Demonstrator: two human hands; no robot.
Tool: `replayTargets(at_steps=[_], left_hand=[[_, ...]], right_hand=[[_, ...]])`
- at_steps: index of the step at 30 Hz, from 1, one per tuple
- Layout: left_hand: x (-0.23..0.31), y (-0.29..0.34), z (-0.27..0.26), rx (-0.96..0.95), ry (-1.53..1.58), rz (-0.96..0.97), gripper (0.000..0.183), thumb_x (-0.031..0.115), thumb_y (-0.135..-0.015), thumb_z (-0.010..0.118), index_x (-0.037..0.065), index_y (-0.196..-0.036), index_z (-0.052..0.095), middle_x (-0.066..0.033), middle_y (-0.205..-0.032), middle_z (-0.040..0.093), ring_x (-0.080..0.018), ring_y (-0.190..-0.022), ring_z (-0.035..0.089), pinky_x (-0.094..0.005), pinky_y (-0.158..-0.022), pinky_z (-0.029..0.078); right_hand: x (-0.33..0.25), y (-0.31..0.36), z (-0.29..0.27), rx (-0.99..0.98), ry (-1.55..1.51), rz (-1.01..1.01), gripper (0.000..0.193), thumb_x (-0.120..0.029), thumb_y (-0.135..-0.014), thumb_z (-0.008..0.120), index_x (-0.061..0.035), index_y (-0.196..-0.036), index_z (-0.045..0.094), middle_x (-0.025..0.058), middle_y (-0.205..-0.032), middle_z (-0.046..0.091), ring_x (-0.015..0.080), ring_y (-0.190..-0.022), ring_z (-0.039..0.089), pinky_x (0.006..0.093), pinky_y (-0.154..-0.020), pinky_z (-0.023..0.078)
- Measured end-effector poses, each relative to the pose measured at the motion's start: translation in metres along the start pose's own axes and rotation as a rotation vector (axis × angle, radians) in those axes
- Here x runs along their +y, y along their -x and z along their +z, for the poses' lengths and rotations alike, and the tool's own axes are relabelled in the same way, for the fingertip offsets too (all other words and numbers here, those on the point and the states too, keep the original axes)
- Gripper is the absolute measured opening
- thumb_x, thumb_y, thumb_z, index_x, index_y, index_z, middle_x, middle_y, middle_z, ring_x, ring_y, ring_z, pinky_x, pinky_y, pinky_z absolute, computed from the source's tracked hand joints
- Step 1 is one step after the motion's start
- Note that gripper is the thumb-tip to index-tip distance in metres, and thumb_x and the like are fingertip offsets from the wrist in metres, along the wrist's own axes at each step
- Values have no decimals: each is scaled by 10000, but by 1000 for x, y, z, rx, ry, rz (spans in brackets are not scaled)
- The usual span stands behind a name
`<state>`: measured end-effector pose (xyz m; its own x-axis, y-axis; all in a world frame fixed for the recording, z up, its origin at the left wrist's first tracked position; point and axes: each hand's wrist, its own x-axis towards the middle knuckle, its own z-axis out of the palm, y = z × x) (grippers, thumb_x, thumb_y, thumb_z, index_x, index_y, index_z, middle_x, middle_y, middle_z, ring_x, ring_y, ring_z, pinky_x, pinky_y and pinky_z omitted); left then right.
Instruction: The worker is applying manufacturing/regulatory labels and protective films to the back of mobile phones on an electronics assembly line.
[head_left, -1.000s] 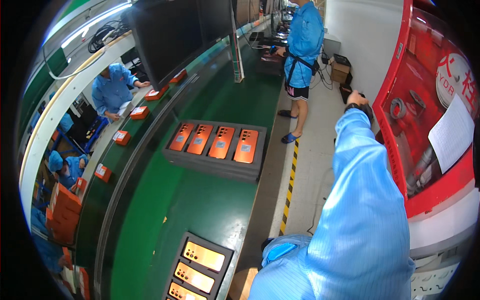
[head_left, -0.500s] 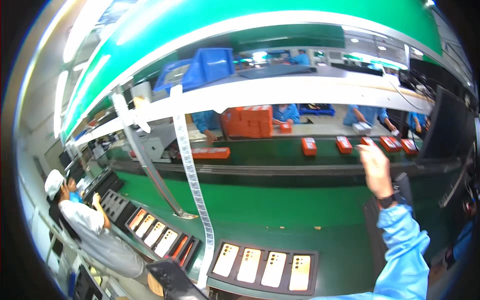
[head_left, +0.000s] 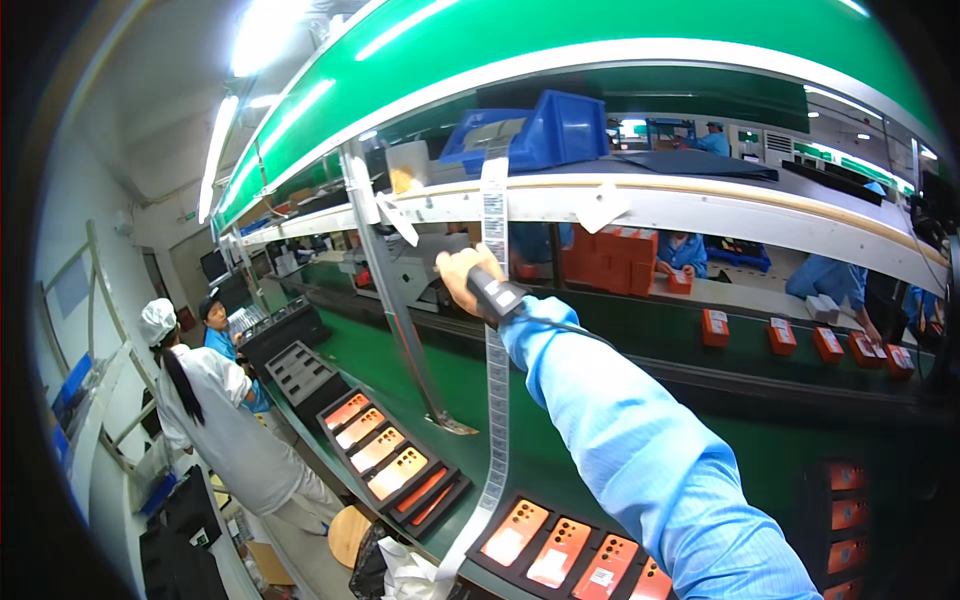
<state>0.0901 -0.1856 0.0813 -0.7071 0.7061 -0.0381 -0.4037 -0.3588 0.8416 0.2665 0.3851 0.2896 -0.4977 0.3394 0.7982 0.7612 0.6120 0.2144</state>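
My right arm in a blue sleeve crosses from the lower right to the middle. At its end, my right hand (head_left: 470, 273) has its fingers curled in beside the long label strip (head_left: 497, 400), overlapping the strip in view. Whether anything is in the fingers is hidden. A black device (head_left: 497, 294) with white labels and a cable sits at the wrist. The strip hangs from the shelf down to the bench. Below the arm, orange phones (head_left: 558, 553) lie in a black tray (head_left: 512, 503), partly covered by the sleeve. My left hand is out of view.
More orange phones (head_left: 376, 448) fill a tray at left, others (head_left: 848, 515) at lower right. A metal post (head_left: 400, 320) and white shelf edge (head_left: 680, 205) stand ahead, a blue bin (head_left: 565, 130) above. Co-workers (head_left: 215, 400) stand left; orange boxes (head_left: 715, 328) line the far belt.
My right hand has swung from the right side leftward to the label strip, and its fingers have curled in. The view has shifted left. A dark phone-like object at the lower edge is gone from view.
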Motion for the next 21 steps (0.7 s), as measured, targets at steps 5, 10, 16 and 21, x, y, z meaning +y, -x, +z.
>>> replayTargets(at_steps=[5, 10, 16, 21], left_hand=[[-3, -7, -29, 81, -405, 162, 240, 92, -825, 599, 23, -1055, 594, -134, -914, 626, -170, -821, 595, -252, -689, 472], [-9, -25, -29, 29, -199, 23, 285, 73, -849, 551, -13, -1119, 516, -127, -977, 593, -183, -862, 569, -302, -747, 460], [-21, -54, -4, -246, -667, 270, 289, 49, -871, 490, -69, -1134, 476, -141, -1030, 569, -214, -885, 562, -333, -781, 457], [-30, -46, 0, -103, -42, -124, 239, 25, -854, 491, -67, -1071, 527, -117, -980, 604, -195, -858, 585, -305, -760, 464]], right_hand=[[39, -21, 51, -377, 532, -359, 209, -239, -826, 424, -125, -750, 582, 61, -623, 631, 225, -697, 641, 592, -1015, 107], [34, -13, -5, -490, 732, -318, 254, -276, -827, 441, -191, -799, 679, 12, -732, 673, 176, -714, 645, 641, -856, 244], [66, 6, -83, -144, 413, 30, 98, -125, -791, 480, -62, -769, 553, 134, -649, 613, 297, -630, 612, 368, -698, 371], [56, -12, -70, 191, 162, 257, 240, -284, -842, 518, -53, -792, 560, 201, -646, 578, 369, -638, 595, 476, -557, 452]])
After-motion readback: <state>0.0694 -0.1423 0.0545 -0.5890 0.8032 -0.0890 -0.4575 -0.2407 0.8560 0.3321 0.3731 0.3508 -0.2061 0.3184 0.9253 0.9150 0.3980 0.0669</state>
